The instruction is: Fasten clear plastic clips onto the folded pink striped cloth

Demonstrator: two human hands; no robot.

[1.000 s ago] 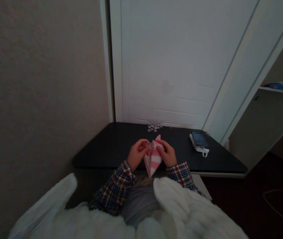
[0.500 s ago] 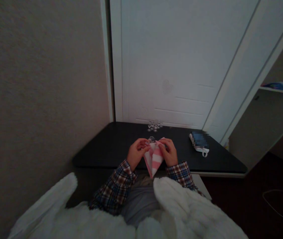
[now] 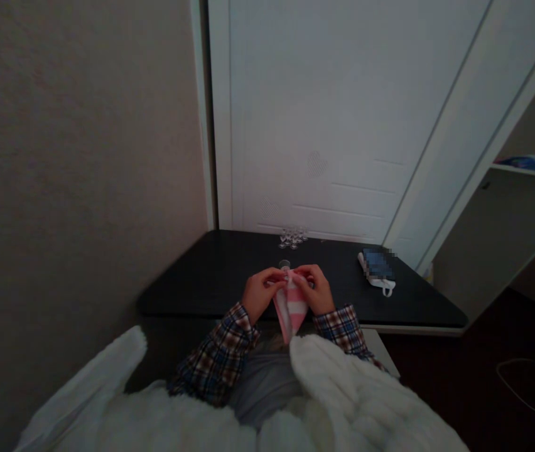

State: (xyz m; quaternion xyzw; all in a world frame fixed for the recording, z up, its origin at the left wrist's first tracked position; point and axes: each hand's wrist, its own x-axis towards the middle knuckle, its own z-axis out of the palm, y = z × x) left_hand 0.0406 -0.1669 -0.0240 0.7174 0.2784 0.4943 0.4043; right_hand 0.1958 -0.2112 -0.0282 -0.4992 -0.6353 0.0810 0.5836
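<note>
Just over the table's near edge, my left hand (image 3: 259,296) is closed with its fingertips pinching a small clear stemmed glass (image 3: 285,263). The glass's bowl points away from me, and its lower part is hidden by fingers and cloth. A pink-and-white striped cloth (image 3: 297,309) hangs folded to a point below the fingers. My right hand (image 3: 319,294) is closed on the cloth's upper part, pressing it against the glass near the stem. Both hands almost touch at the fingertips.
Several small stemmed glasses (image 3: 293,237) stand grouped at the back of the black table (image 3: 192,276), against a white panel (image 3: 314,113). To the right lies a blurred-out device with a white edge and strap (image 3: 377,269). A wall (image 3: 83,157) rises on the left.
The glass has turned from tilted to bowl pointing straight away from me. My right hand has shifted left with the cloth, bringing it round the glass's lower part; the fingertips are closer together.
</note>
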